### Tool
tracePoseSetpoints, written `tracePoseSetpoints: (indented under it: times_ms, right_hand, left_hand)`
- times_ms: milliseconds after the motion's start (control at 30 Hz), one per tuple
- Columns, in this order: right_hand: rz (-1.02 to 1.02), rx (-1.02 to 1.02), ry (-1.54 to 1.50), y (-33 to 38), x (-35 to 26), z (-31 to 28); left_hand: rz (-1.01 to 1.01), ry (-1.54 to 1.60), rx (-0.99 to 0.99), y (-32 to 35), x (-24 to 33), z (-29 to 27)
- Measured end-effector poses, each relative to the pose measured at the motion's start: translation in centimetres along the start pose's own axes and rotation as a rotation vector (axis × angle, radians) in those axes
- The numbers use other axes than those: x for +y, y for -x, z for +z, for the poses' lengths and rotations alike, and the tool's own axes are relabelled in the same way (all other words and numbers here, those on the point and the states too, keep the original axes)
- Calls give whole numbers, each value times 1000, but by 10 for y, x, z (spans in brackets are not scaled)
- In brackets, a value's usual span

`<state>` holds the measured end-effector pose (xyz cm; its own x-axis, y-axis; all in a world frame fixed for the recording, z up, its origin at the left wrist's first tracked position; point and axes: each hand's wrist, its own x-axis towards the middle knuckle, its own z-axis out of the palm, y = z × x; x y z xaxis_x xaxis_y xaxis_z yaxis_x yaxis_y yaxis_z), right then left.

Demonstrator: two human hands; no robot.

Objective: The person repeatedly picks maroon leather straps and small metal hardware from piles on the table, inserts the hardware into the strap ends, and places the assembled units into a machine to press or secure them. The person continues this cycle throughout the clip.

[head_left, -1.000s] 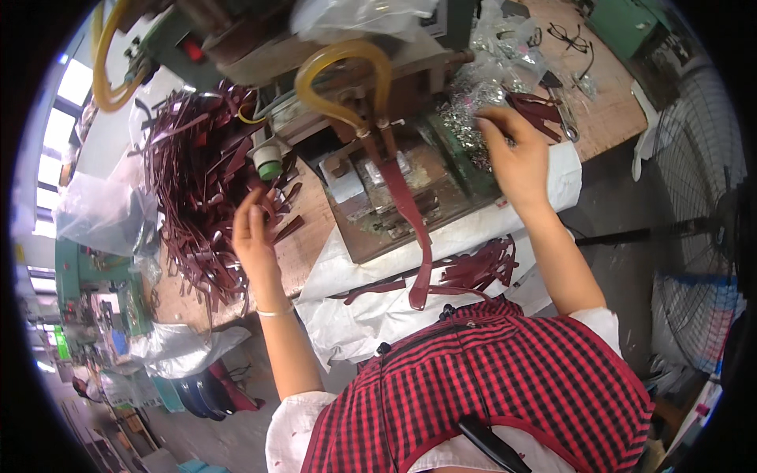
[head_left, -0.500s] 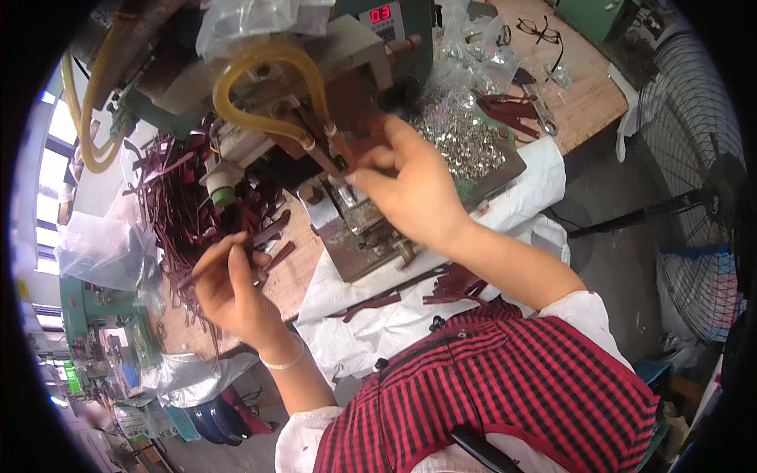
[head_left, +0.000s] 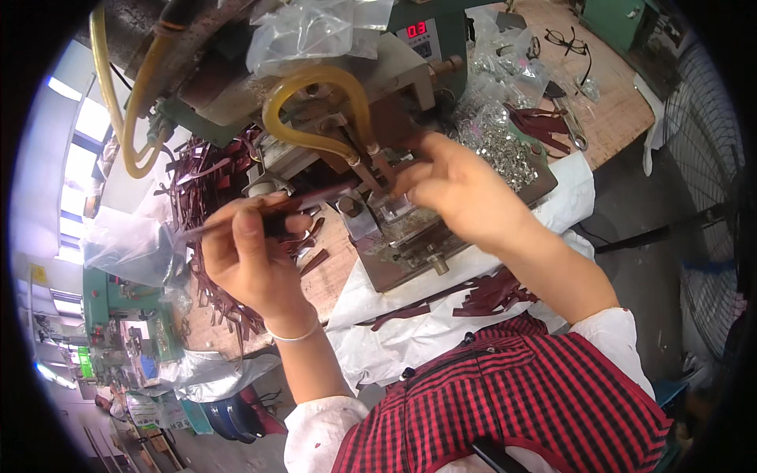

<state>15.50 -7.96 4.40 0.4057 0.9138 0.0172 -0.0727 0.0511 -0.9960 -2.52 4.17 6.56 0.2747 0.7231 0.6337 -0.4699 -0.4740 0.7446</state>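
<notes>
My left hand pinches a dark red leather strip between thumb and fingers. One end of the strip sticks out past the hand to the left, and the other reaches toward the press. At the press's working point my right hand has its fingers bent together beside the metal jaws. Whatever lies between those fingertips is hidden. Below the jaws is the metal base of the press. A looped yellow tube runs down to the jaws.
A heap of small shiny metal pieces lies right of the press. Many dark red strips are piled on the left, with more strips on white sheeting in front. Eyeglasses lie at the back; a fan stands right.
My left hand has lifted a strip from beside the pile and brought it up toward the jaws. My right hand stays by the jaws. The whole view has shifted slightly.
</notes>
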Motion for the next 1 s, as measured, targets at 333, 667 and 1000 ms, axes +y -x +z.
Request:
tracePoseSetpoints:
  times_ms: [333, 667, 1000]
  right_hand:
    - [-381, 314, 731, -8, 26, -31]
    - [-415, 731, 1103, 6, 133, -106]
    - [-343, 753, 390, 16, 127, -116]
  left_hand:
    - [475, -493, -443, 63, -19, 9]
    - [756, -652, -564, 66, -46, 23]
    - [458, -908, -454, 114, 13, -23]
